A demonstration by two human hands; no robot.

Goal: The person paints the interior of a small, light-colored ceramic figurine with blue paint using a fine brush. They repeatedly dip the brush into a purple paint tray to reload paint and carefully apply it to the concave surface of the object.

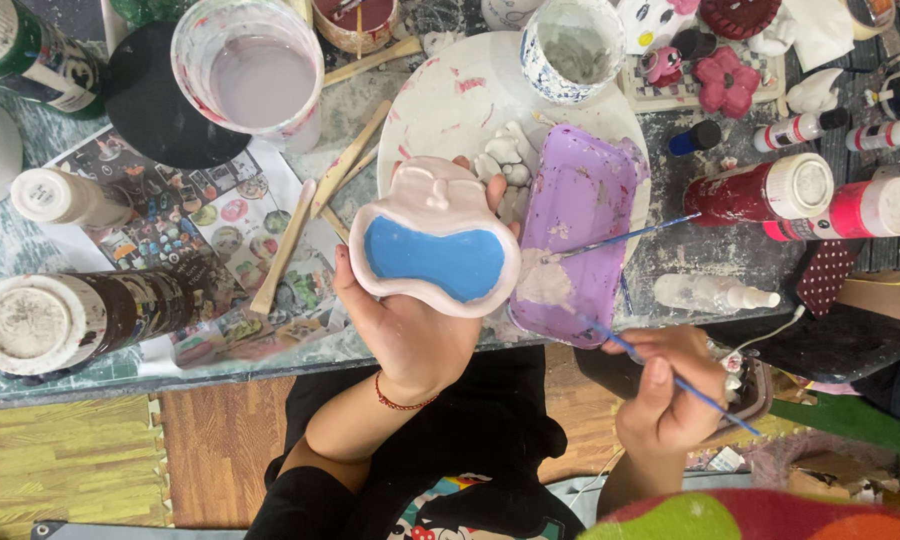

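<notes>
A pink ceramic dish with a blue-painted hollow (436,250) was held above the desk (670,250) edge in the left hand (410,335), its grip closed around it. A thin blue paintbrush (670,377) was pinched in the right hand (670,390), beside a purple paint tray (575,235).

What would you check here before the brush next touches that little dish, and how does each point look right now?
1. Dish held firmly: ok, the left hand cups it from below.
2. Brush in grip: ok, the right hand pinches it.
3. Brush tip loaded: cannot tell, it lies over the purple tray.
4. Paint on tray: ok, a pale smear shows.
5. Blue area covered: ok, the fill looks even.
6. Rinse cup within reach: ok, it stands on the table.
</notes>
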